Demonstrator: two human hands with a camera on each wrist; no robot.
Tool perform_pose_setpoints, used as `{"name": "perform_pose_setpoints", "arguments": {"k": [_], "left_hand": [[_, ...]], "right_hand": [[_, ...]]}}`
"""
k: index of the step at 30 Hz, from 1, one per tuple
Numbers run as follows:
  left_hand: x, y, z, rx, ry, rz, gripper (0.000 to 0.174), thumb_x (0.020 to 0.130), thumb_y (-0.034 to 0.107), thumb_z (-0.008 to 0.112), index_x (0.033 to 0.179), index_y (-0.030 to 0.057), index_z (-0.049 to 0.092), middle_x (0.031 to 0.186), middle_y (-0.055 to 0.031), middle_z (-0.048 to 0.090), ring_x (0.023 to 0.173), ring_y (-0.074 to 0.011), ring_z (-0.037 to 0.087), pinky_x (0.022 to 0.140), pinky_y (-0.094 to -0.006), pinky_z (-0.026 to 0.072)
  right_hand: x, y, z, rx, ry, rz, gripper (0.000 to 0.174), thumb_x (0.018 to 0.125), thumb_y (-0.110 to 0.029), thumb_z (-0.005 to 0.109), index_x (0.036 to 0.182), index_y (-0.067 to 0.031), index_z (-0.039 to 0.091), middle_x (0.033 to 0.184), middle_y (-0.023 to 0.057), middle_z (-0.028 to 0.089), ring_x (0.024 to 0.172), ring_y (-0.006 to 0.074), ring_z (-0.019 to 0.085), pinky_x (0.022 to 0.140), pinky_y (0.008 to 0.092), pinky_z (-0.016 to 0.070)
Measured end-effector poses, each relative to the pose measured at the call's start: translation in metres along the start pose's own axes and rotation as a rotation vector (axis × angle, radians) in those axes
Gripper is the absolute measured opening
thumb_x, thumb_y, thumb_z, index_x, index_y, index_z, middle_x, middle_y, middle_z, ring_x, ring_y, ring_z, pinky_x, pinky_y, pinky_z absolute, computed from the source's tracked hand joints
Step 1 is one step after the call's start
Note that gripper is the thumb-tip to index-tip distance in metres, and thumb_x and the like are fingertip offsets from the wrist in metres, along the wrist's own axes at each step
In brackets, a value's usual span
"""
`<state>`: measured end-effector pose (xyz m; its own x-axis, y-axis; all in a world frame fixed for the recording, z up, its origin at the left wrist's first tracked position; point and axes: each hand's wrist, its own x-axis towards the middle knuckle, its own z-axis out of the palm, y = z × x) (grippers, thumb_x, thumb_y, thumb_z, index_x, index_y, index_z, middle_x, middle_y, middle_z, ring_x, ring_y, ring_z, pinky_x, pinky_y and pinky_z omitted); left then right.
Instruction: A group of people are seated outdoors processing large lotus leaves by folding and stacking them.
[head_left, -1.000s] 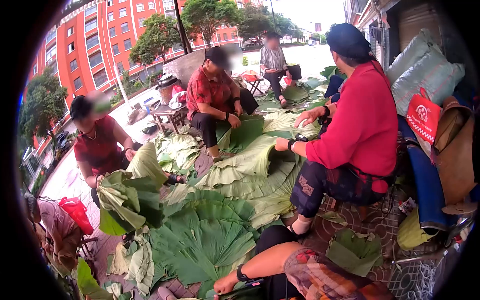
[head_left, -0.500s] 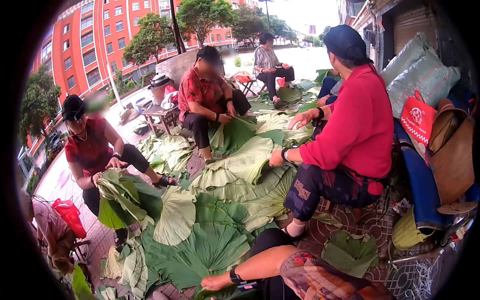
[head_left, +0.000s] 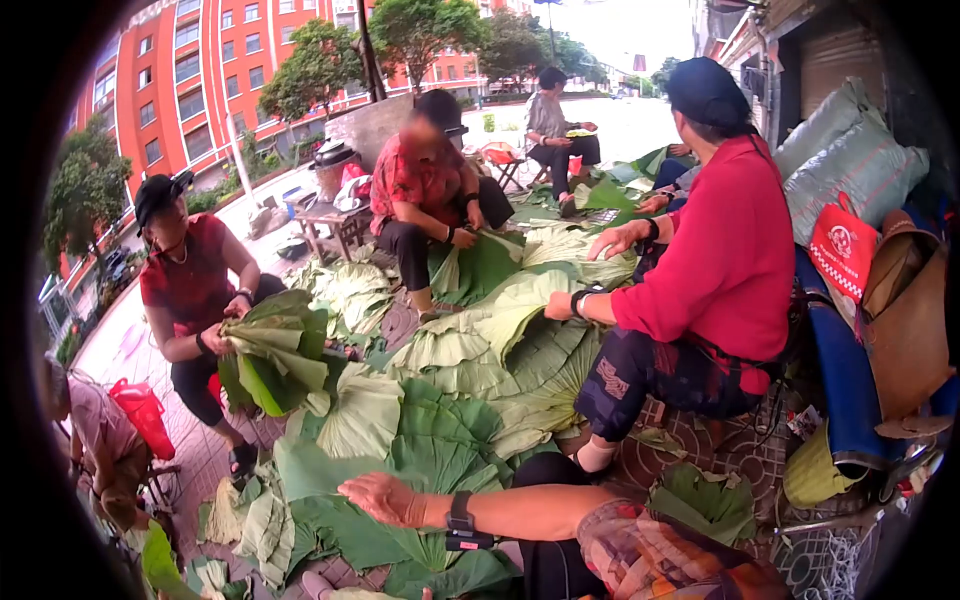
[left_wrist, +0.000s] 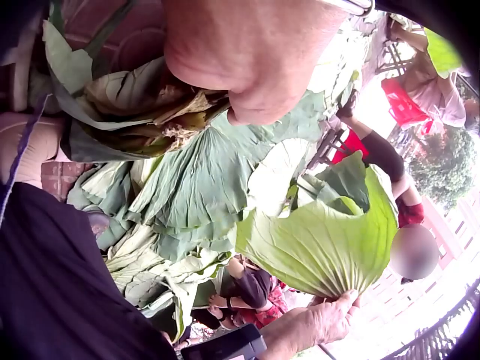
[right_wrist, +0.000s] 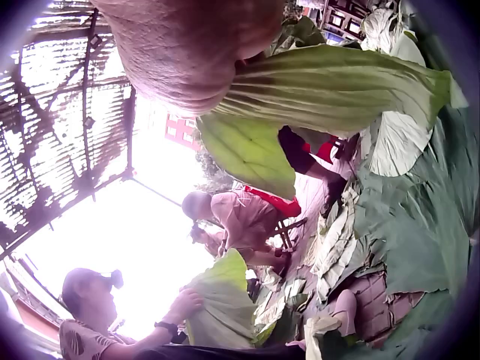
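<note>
In the head view my right hand reaches out over spread green leaves. Its thumb and fingers pinch the gathered base of a large light green leaf, as the left wrist view shows with the right hand low in it. From the top of the right wrist view, the same hand holds this leaf, which fans out to the right. My left hand has curled fingers against a folded leaf bundle with brown, crumpled edges; its fingertips are hidden.
A person in red sits across the leaf pile at right. Another seated person holds a leaf bunch at left. Pale leaves overlap in the middle. Beyond stand a low table and sacks.
My right hand has moved left and up, away from the bottom of the head view. The person at left has raised and gathered the leaf bunch.
</note>
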<state>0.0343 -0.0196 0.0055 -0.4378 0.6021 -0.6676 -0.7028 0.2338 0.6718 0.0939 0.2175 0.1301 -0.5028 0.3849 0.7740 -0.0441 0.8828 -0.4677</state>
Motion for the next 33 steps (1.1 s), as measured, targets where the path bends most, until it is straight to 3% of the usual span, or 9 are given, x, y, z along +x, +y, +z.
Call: {"name": "perform_pose_setpoints", "arguments": {"k": [2,4,6,10,16,21,26,28,33], "left_hand": [[0.002,-0.010,-0.025,-0.061,-0.052,-0.039,0.015,0.081,0.019,0.059,0.083,0.0037,0.057,0.066,-0.0012,0.051,0.052,-0.0140,0.043,0.044,-0.0264,0.0369],[0.043,-0.021,-0.007,-0.084,-0.080,0.108,0.026,0.080,0.010,0.056,0.103,-0.0017,0.050,0.092,-0.0108,0.057,0.075,-0.0241,0.057,0.063,-0.0389,0.0505],[0.000,0.008,0.019,0.145,0.041,0.073,0.027,0.080,0.010,0.057,0.104,-0.0008,0.049,0.094,-0.0091,0.056,0.076,-0.0230,0.056,0.064,-0.0394,0.0497],[0.037,-0.020,0.000,-0.120,-0.004,0.109,0.029,0.079,0.000,0.056,0.107,0.0005,0.047,0.098,-0.0081,0.056,0.082,-0.0203,0.056,0.072,-0.0340,0.0477],[0.038,-0.020,0.004,-0.081,0.028,0.178,0.023,0.081,0.005,0.055,0.103,0.0019,0.050,0.092,-0.0078,0.058,0.078,-0.0228,0.058,0.070,-0.0368,0.0492],[0.046,-0.021,0.001,-0.162,0.025,0.144,0.023,0.082,0.008,0.053,0.104,0.0014,0.049,0.091,-0.0087,0.058,0.078,-0.0230,0.058,0.069,-0.0373,0.0501],[0.037,-0.012,0.004,-0.206,0.029,0.120,0.028,0.081,0.008,0.055,0.107,0.0001,0.046,0.098,-0.0083,0.055,0.085,-0.0180,0.053,0.074,-0.0307,0.0441],[0.038,-0.013,0.003,-0.217,0.037,0.122,0.028,0.082,0.009,0.055,0.107,0.0006,0.046,0.097,-0.0075,0.055,0.085,-0.0178,0.053,0.073,-0.0308,0.0442],[0.037,-0.008,0.006,-0.261,0.046,0.144,0.027,0.081,0.012,0.058,0.103,0.0005,0.048,0.095,-0.0065,0.056,0.083,-0.0170,0.054,0.072,-0.0304,0.0446]], "right_hand": [[-0.012,0.008,0.019,-0.303,-0.013,-0.187,0.026,0.078,-0.011,0.050,0.101,0.0000,0.052,0.086,0.0110,0.057,0.077,0.0260,0.055,0.066,0.0323,0.0441],[-0.027,0.008,0.021,-0.267,-0.256,-0.065,0.025,0.075,-0.010,0.052,0.099,-0.0013,0.053,0.087,0.0100,0.057,0.077,0.0259,0.055,0.066,0.0334,0.0440],[-0.062,0.028,0.039,-0.238,-0.492,0.056,0.033,0.071,-0.014,0.058,0.102,-0.0035,0.053,0.090,0.0103,0.057,0.081,0.0270,0.055,0.070,0.0373,0.0446],[-0.095,0.043,0.041,-0.106,-0.814,0.332,0.027,0.066,-0.013,0.059,0.090,-0.0012,0.054,0.083,0.0168,0.058,0.083,0.0336,0.056,0.068,0.0436,0.0450],[-0.093,0.036,0.047,0.046,-0.818,0.359,0.031,0.066,-0.014,0.059,0.093,0.0012,0.058,0.087,0.0216,0.059,0.085,0.0351,0.056,0.071,0.0401,0.0461],[-0.101,0.018,0.049,0.297,-1.272,0.496,0.056,0.063,-0.034,0.071,0.104,-0.0002,0.056,0.094,0.0161,0.062,0.087,0.0269,0.059,0.076,0.0347,0.0462],[-0.115,0.007,0.051,0.389,-1.507,0.511,0.071,0.066,-0.039,0.070,0.117,0.0033,0.045,0.111,0.0202,0.053,0.099,0.0284,0.055,0.083,0.0338,0.0443],[-0.113,0.001,0.049,0.516,-1.558,0.716,0.077,0.066,-0.040,0.070,0.123,0.0022,0.039,0.119,0.0194,0.049,0.102,0.0275,0.053,0.083,0.0343,0.0443],[-0.114,0.004,0.053,0.522,-1.554,0.523,0.075,0.069,-0.035,0.069,0.126,0.0001,0.036,0.124,0.0176,0.044,0.106,0.0237,0.050,0.081,0.0331,0.0452]]}}
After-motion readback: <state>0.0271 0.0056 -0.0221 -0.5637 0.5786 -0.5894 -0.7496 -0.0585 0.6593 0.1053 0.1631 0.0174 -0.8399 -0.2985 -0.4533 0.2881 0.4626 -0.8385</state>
